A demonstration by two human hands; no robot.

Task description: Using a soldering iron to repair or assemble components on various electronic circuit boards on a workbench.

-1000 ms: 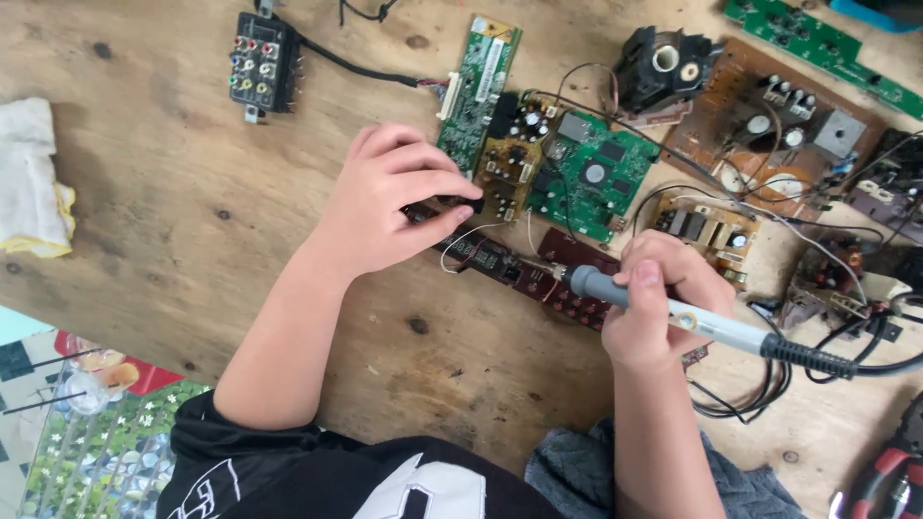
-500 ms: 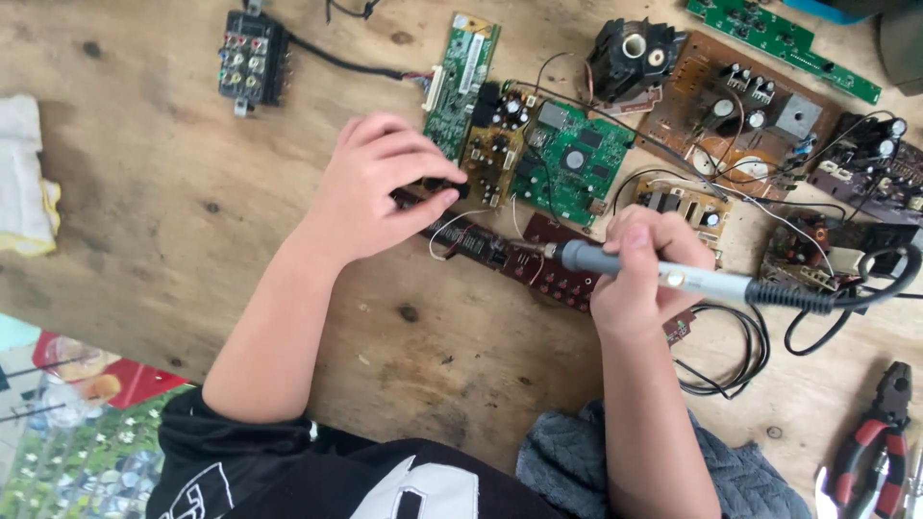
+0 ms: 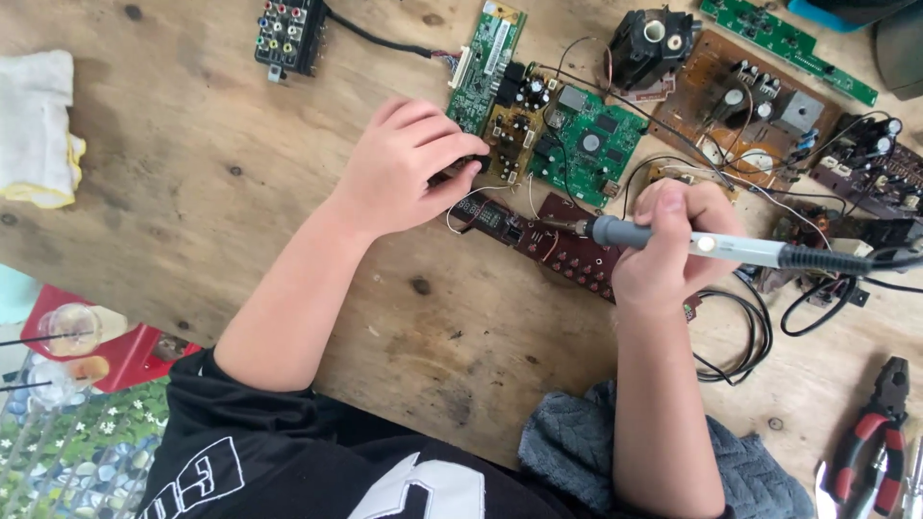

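My right hand [image 3: 668, 248] grips a grey soldering iron [image 3: 731, 250], its tip resting on a long dark red circuit board [image 3: 562, 248] on the wooden table [image 3: 192, 192]. My left hand [image 3: 404, 168] presses down with curled fingers on the left end of that board, next to a yellow-brown board [image 3: 514, 130]. A green circuit board [image 3: 586, 144] lies just beyond the iron's tip. The iron's black cord [image 3: 865, 259] runs off to the right.
A narrow green board [image 3: 486, 62], a black connector block [image 3: 288, 29] and a brown board [image 3: 740, 106] lie at the back. A white cloth [image 3: 38, 125] is at the left. Red-handled pliers [image 3: 875, 437] lie at the lower right, a grey cloth [image 3: 577, 452] near me.
The view has shifted, so everything sits slightly higher. The iron's tip has come onto the dark red board. My left hand stays pressed on the board's end.
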